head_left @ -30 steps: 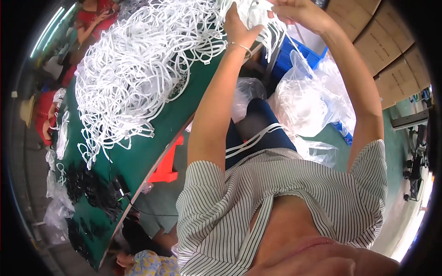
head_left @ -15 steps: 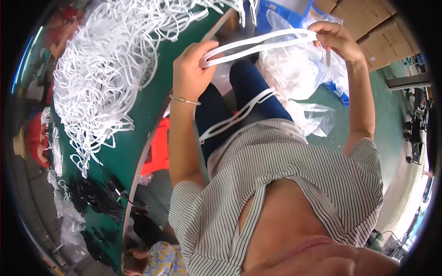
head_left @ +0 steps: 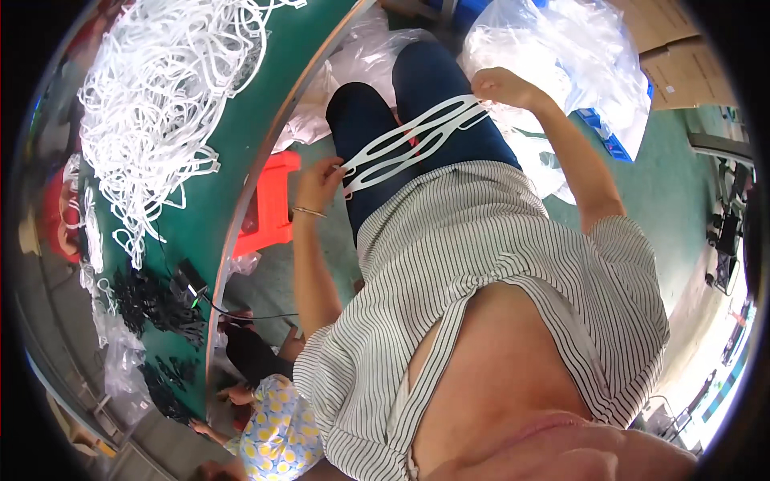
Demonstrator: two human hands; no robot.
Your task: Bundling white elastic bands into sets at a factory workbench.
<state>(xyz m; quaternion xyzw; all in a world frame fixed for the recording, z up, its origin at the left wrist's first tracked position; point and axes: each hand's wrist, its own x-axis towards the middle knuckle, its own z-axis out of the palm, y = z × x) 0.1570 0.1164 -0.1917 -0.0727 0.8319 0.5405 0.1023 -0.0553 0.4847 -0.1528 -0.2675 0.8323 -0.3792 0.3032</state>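
Person in red (head_left: pixel 60 216), partly cut off at far L, beyond L edge of green counter (head_left: pixel 212 204). White cord pile (head_left: pixel 156 104) heaped over counter's upper part, tapering down along L side. Black bundles (head_left: pixel 160 317) lie below pile, twd counter's lower end; small black box (head_left: pixel 188 280) w/ cable sits btwn them & R edge. Red stool (head_left: pixel 277 200) on floor just R of that edge; below it, co-worker in yellow-print top (head_left: pixel 281 429).

L hand (head_left: pixel 321 184): grip pinched on L end of upper white strap (head_left: pixel 385 138). Strap's off counter, out past R edge, stretched across dark-trousered thighs (head_left: pixel 425 72). Lower white strap (head_left: pixel 385 171) lies just beside it, nearer striped shirt (head_left: pixel 481 240). R hand (head_left: pixel 507 86): grip pinched on upper strap's R end.

Clear bags (head_left: pixel 521 48) w/ white contents behind R hand, then blue crate (head_left: pixel 605 136), then brown cartons (head_left: pixel 686 72), top R.
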